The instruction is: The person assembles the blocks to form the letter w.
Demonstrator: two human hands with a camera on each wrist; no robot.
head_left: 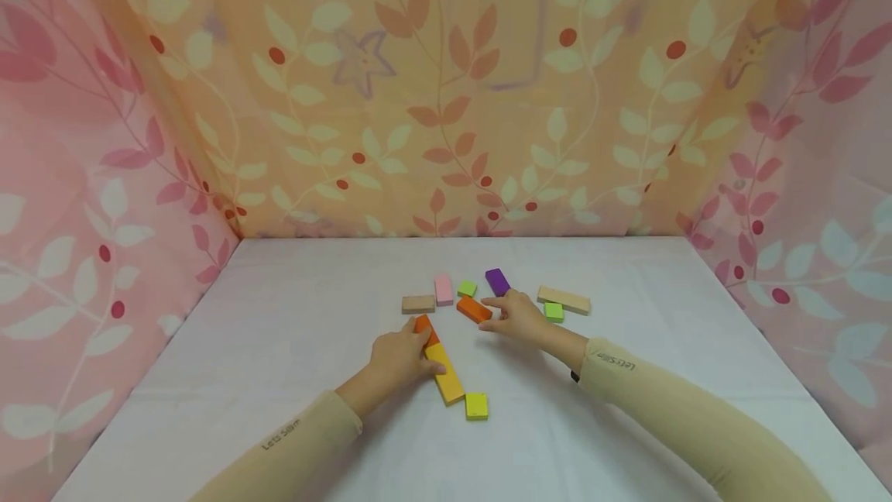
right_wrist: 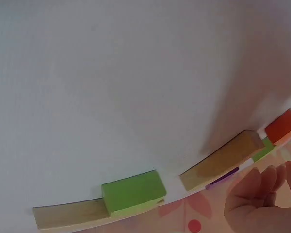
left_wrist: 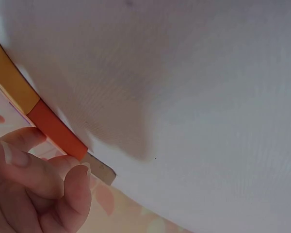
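In the head view my left hand [head_left: 399,355] holds an orange block [head_left: 427,330] set end to end with a longer yellow block [head_left: 446,375]. Its thumb lies against the yellow block, and its fingers bend about the orange one [left_wrist: 57,130] in the left wrist view. My right hand [head_left: 519,318] reaches over the table with thumb and forefinger parted, at the near end of a second orange block [head_left: 474,310]. A purple block [head_left: 498,282] lies just beyond that hand. Close to the yellow block's near end is a small yellow-green square block [head_left: 477,406].
Behind the hands lie a brown block [head_left: 418,304], a pink block [head_left: 444,290] and a small green block [head_left: 467,288]. Farther right, a long wooden block [head_left: 564,300] has another green block [head_left: 554,312] before it. The right wrist view shows another wooden block [right_wrist: 223,160].
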